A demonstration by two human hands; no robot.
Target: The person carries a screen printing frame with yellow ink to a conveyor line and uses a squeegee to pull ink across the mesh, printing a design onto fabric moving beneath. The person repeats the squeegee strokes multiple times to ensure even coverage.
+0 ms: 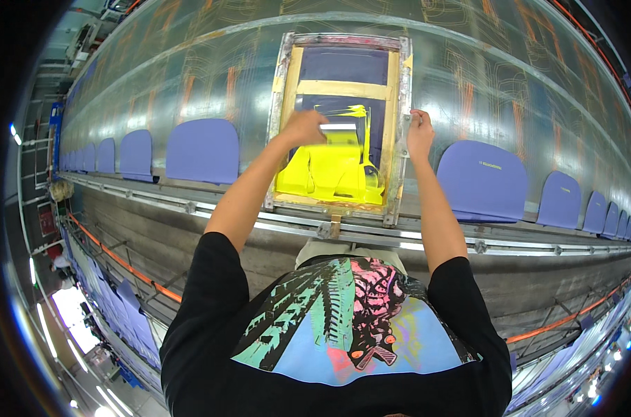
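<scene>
A screen-printing frame (405, 83) lies on the long table in front of me, its inner edges taped in tan. Bright yellow ink (315, 174) is pooled over the near part of its dark mesh, with thin streaks farther up. My left hand (305, 128) is closed around one end of a squeegee (341, 129), which stands across the mesh above the pool and is smeared by motion. At the frame's right side rail, my right hand (420, 132) has its fingers curled, gripping the edge; its fingertips are partly hidden.
Purple rounded panels (203, 149) lie in a row along the table, left and right of the frame; some right-hand panels (484, 181) carry small yellow marks. A metal rail (260, 228) runs along the near edge. Orange tubing (131, 263) and more purple panels line another table behind.
</scene>
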